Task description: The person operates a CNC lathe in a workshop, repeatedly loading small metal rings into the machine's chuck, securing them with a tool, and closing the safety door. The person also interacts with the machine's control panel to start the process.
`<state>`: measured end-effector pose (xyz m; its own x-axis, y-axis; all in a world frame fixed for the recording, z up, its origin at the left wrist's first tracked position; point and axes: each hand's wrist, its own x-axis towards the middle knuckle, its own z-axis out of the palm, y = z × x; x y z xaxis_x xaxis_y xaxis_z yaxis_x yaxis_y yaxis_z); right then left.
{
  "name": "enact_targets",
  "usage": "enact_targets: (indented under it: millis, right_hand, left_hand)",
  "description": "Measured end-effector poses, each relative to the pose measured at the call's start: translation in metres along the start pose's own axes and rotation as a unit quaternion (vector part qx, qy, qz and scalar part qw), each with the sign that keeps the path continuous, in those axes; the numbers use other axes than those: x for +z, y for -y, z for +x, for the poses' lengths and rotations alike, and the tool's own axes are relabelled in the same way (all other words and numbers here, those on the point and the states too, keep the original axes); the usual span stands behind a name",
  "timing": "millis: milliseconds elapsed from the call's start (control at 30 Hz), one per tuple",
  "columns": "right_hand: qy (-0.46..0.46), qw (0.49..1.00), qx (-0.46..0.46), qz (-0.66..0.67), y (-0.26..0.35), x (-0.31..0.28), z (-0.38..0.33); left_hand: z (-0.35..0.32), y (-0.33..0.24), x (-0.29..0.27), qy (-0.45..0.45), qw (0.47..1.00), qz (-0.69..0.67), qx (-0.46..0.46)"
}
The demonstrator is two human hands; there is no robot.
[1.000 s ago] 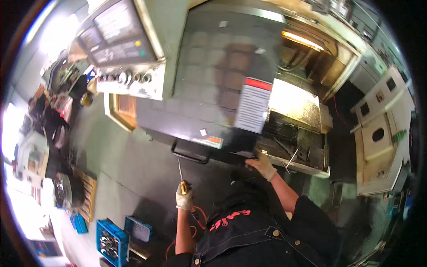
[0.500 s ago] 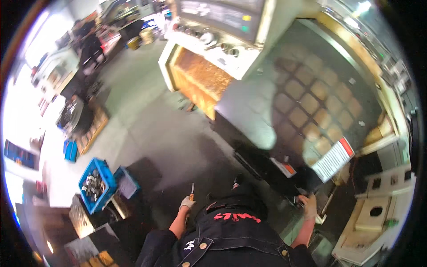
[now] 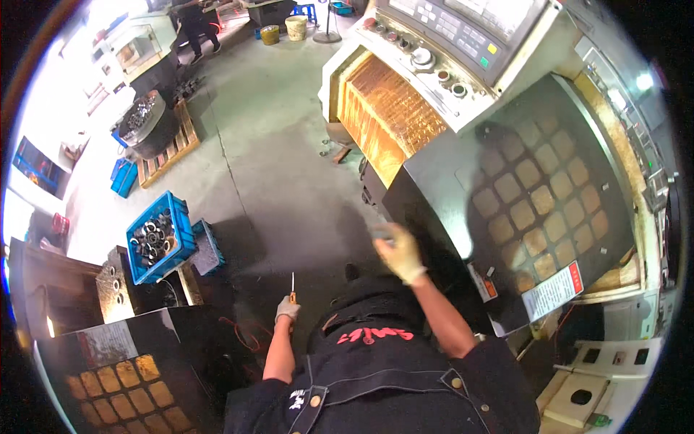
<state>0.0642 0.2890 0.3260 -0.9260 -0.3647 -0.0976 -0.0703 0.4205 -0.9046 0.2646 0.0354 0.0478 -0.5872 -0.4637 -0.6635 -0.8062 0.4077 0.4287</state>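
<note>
My left hand, in a pale glove, is closed round the orange handle of a screwdriver. Its thin metal shaft points away from me. My right hand, also in a pale glove, is lifted in front of me, left of the black machine door. Motion smears its fingers; they look curled on a small greyish thing whose kind I cannot make out. Left of my left hand stands a blue crate holding several metal ring-shaped parts.
A machine control panel with knobs stands ahead right, beside a chip-covered orange-lit tray. A smaller blue bin adjoins the crate. Another dark machine cover is at lower left. Farther off are a pallet, a tub of metal parts and a person.
My right hand has left the lower edge of the machine door and swung up and left in front of me. My view has turned; the left hand keeps the screwdriver.
</note>
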Motion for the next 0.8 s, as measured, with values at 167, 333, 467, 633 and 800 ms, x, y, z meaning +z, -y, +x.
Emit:
enact_targets:
  millis: [167, 333, 467, 633, 800]
  right_hand:
    - [0.076, 0.977, -0.126, -0.155, -0.061, 0.083, 0.075]
    - [0.183, 0.934, -0.071, -0.298, -0.118, 0.115, 0.143]
    - [0.339, 0.828, 0.011, -0.447, -0.178, 0.116, 0.198]
    - [0.390, 0.844, 0.235, -0.282, -0.199, 0.142, 0.234]
    - [0.517, 0.842, 0.097, -0.121, -0.202, 0.201, 0.262]
  left_hand:
    - [-0.038, 0.003, 0.019, -0.015, 0.999, -0.047, -0.017]
    - [-0.054, 0.079, 0.069, 0.013, 0.984, -0.057, -0.169]
    - [-0.081, 0.097, 0.052, -0.003, 0.963, -0.093, -0.251]
    - [-0.086, 0.078, -0.006, -0.057, 0.947, -0.149, -0.279]
    - [-0.081, 0.058, -0.032, -0.174, 0.903, -0.245, -0.307]
